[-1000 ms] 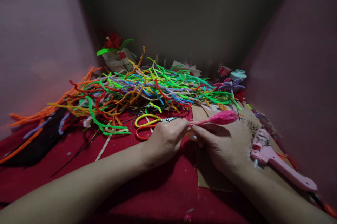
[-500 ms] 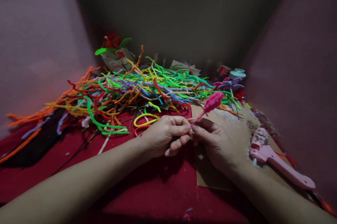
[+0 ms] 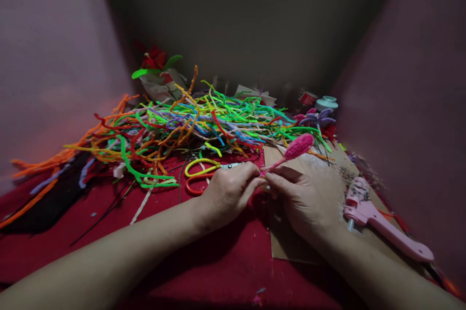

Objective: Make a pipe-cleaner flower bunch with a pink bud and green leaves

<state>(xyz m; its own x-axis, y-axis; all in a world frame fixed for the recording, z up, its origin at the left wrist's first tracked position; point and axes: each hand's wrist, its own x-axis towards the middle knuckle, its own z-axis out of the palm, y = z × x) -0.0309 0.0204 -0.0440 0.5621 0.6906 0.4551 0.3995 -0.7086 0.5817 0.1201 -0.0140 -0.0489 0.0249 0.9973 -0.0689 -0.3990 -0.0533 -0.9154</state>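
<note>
A pink pipe-cleaner bud (image 3: 299, 146) on a thin pink stem points up and to the right between my hands. My left hand (image 3: 235, 186) is closed, its thumb and fingers pinching the lower end of the stem. My right hand (image 3: 296, 193) pinches the same stem end from the other side, fingertips nearly touching the left ones. The very tip of the stem is hidden by the fingers. Just behind my left hand lie scissors (image 3: 196, 168) with one yellow and one red handle loop, their blades partly covered by that hand.
A heap of colourful pipe cleaners (image 3: 204, 125) spreads across the back of the red cloth (image 3: 218, 271). Cardboard (image 3: 287, 244) lies under my right hand, with a pink glue gun (image 3: 386, 227) to the right. A purple flower (image 3: 318, 118) and a light-blue jar (image 3: 326, 103) stand behind.
My left hand has turned over, its fingers curling in around the stem end. The pink bud has tipped lower and slightly to the right. More of the scissors shows.
</note>
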